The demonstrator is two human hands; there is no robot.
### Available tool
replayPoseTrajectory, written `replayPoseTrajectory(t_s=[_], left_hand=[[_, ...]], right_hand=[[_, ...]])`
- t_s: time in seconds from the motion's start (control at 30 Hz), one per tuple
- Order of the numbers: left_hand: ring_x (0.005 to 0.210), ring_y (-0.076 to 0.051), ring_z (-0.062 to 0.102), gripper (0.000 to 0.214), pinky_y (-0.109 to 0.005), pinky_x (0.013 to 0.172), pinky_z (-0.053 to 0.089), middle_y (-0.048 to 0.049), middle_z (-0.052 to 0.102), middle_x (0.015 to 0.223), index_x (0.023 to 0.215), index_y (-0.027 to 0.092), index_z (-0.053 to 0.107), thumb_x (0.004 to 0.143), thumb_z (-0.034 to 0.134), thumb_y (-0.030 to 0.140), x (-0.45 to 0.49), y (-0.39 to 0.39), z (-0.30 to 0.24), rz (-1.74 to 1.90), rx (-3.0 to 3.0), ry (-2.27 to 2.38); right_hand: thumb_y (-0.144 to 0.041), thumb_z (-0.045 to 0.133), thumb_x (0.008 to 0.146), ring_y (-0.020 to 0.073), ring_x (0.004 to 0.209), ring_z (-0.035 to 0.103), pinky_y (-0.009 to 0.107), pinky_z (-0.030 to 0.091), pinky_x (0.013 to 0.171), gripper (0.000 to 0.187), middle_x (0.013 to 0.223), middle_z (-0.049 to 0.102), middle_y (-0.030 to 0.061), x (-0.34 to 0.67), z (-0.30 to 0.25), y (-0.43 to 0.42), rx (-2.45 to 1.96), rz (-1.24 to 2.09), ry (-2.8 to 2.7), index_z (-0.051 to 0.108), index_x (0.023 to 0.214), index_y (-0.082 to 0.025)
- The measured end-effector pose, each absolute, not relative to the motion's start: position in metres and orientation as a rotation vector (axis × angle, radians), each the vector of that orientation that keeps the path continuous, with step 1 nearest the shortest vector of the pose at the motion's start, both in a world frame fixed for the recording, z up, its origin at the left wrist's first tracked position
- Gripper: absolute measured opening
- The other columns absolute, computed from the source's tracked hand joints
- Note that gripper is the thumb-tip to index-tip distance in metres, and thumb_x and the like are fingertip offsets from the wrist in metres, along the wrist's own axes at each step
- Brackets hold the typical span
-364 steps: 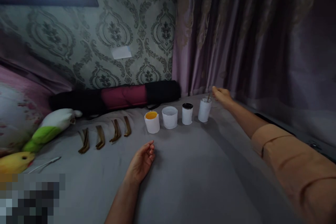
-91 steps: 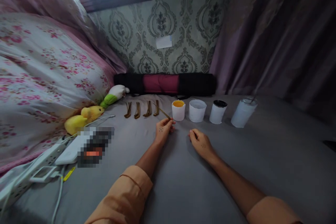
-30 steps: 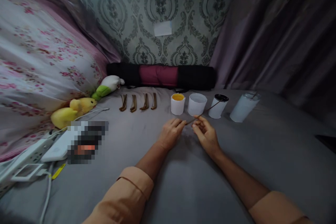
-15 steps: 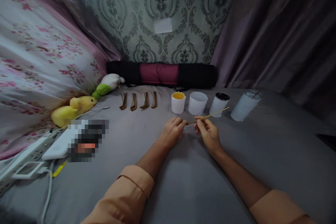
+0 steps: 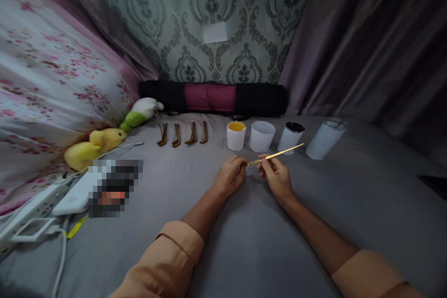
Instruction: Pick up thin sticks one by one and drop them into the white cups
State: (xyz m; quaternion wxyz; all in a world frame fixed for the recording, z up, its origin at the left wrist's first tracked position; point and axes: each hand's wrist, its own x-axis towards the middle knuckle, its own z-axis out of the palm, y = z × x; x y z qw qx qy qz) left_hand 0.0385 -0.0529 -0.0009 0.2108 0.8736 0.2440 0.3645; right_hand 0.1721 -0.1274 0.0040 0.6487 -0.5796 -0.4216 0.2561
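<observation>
A thin, flat golden-brown strip point(image 5: 282, 152) slants up to the right between my hands, its pointed end free in the air. My left hand point(image 5: 229, 177) is closed at the strip's left end, and the fingers hide that tip. Thumb and fingers of my right hand point(image 5: 277, 179) pinch it near the middle. Just behind my hands stand a white-wrapped cup with yellow inside point(image 5: 236, 139), a wider white cup point(image 5: 261, 139) and a white-wrapped cup with a black rim point(image 5: 290, 139).
Several small bundles of bent brown strips point(image 5: 176, 136) lie at the left. A tilted-looking wrapped glass jar point(image 5: 323, 142) stands at the right. Plush toys point(image 5: 84, 154), a white power strip point(image 5: 31, 214) and a cable point(image 5: 63, 260) line the left side. A black-and-maroon roll point(image 5: 210, 98) lies by the wall.
The strip now catches the light and looks brighter gold, as if slightly turned. Both hands stay in nearly the same place; the whole view has shifted slightly.
</observation>
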Motion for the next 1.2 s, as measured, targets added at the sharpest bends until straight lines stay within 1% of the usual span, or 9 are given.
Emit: replayPoseTrajectory(t_s=[0.17,0.3,0.5,0.6,0.77,0.93,1.03,1.2], left_hand=[[0.067,-0.010,0.051,0.025,-0.023,0.064,0.042,-0.0035,0.059,0.079,0.100,0.016,0.056,0.077,0.046,0.015,0.043,-0.053,-0.004,0.998,2.223,0.728],[0.061,-0.009,0.050,0.024,-0.021,0.059,0.040,-0.0023,0.060,0.074,0.098,0.015,0.058,0.076,0.048,0.019,0.045,-0.055,-0.001,0.916,2.053,0.762],[0.061,-0.008,0.051,0.025,-0.018,0.055,0.039,-0.0028,0.061,0.075,0.094,0.012,0.059,0.071,0.054,0.019,0.051,-0.059,0.003,0.811,1.719,0.739],[0.055,-0.007,0.050,0.027,-0.017,0.050,0.038,-0.0022,0.061,0.072,0.095,0.012,0.059,0.069,0.054,0.018,0.053,-0.061,0.005,0.733,1.601,0.745],[0.049,-0.006,0.046,0.032,-0.017,0.042,0.035,-0.0023,0.059,0.069,0.098,0.011,0.057,0.071,0.054,0.027,0.053,-0.064,0.009,0.642,1.464,0.689],[0.048,-0.005,0.045,0.033,-0.017,0.042,0.034,-0.0025,0.058,0.069,0.097,0.010,0.057,0.072,0.054,0.032,0.053,-0.063,0.006,0.608,1.419,0.631],[0.047,-0.005,0.045,0.034,-0.017,0.042,0.033,-0.0029,0.058,0.069,0.097,0.009,0.057,0.071,0.055,0.032,0.054,-0.063,0.004,0.584,1.376,0.616],[0.048,-0.005,0.046,0.033,-0.017,0.043,0.033,-0.0031,0.058,0.069,0.095,0.009,0.058,0.069,0.058,0.029,0.055,-0.065,0.006,0.529,1.230,0.576]], right_hand=[[-0.042,0.047,0.078,0.0092,0.052,0.049,0.021,0.041,0.048,0.031,0.067,0.055,0.0020,0.174,0.002,-0.127,-1.331,0.569,-0.930,0.055,0.093,-0.015],[-0.041,0.047,0.078,0.0090,0.052,0.048,0.021,0.040,0.047,0.031,0.065,0.053,0.0011,0.176,0.003,-0.127,-1.336,0.550,-0.899,0.055,0.092,-0.015],[-0.039,0.047,0.077,0.0088,0.052,0.046,0.020,0.038,0.047,0.026,0.062,0.049,-0.0015,0.179,0.005,-0.128,-1.345,0.509,-0.840,0.055,0.087,-0.016],[-0.038,0.046,0.077,0.0091,0.052,0.045,0.020,0.037,0.047,0.025,0.061,0.048,-0.0017,0.180,0.004,-0.128,-1.351,0.495,-0.840,0.055,0.087,-0.017],[-0.038,0.044,0.078,0.0090,0.050,0.043,0.020,0.036,0.045,0.026,0.060,0.047,-0.0019,0.182,0.003,-0.129,-1.365,0.478,-0.853,0.054,0.088,-0.017],[-0.038,0.044,0.077,0.0097,0.050,0.043,0.021,0.035,0.046,0.024,0.058,0.047,-0.0026,0.185,0.001,-0.131,-1.385,0.446,-0.868,0.054,0.085,-0.018],[-0.037,0.045,0.077,0.0096,0.050,0.043,0.021,0.035,0.046,0.023,0.058,0.046,-0.0027,0.187,-0.001,-0.131,-1.387,0.446,-0.865,0.055,0.083,-0.018],[-0.034,0.044,0.077,0.0090,0.048,0.041,0.020,0.032,0.045,0.023,0.057,0.045,-0.0033,0.186,0.000,-0.132,-1.376,0.465,-0.859,0.056,0.086,-0.017]])
